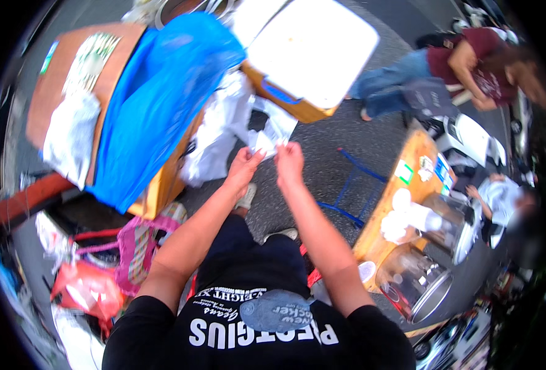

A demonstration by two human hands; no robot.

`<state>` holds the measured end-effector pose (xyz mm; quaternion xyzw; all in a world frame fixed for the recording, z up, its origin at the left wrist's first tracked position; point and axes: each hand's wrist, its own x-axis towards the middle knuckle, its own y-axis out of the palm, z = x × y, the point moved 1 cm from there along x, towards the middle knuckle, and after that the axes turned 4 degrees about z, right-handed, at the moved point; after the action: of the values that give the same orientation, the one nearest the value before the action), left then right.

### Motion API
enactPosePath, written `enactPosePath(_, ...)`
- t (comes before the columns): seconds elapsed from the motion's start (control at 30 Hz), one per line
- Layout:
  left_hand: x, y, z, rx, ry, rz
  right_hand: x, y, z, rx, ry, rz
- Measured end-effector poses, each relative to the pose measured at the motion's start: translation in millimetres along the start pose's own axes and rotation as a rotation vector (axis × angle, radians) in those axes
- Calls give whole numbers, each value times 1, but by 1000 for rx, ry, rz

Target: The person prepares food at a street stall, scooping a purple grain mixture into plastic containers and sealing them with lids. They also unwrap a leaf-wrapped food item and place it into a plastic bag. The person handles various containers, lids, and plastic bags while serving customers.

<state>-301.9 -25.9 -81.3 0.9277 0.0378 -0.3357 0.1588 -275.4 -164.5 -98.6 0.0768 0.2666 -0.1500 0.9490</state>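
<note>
My left hand (245, 170) and my right hand (290, 163) reach out in front of me, a short gap apart. A thin white plastic bag (275, 124) is pinched at its edge between the fingertips of both hands. Motion blur hides the exact grip. Just beyond my left hand, larger white plastic bags (220, 134) hang against a yellow-orange box (155, 187). Part of that box lies under a blue plastic sheet (171, 92).
A cooler box with a white lid (314, 51) stands ahead. A wooden table (370, 245) at right holds clear drink containers (409, 282). Near it is a blue metal frame (351, 199). A person in a maroon shirt (485, 60) stands at upper right. A pink woven bag (139, 245) sits at left.
</note>
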Motion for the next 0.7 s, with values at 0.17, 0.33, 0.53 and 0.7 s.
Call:
enactPosePath(0.17,14,70,43,654,238,66,-55,-76,-4,-49,-65,-184)
enactPosePath(0.33,-30,150,42,766,382,355,-110,-151,-20,217,-48,-399)
enactPosePath(0.53,-50,212,61,668,229,754,-186,-225,-1,275,206,-308)
enactPosePath(0.7,-88,256,38,884,283,1064,-264,-296,58,-375,-412,-502)
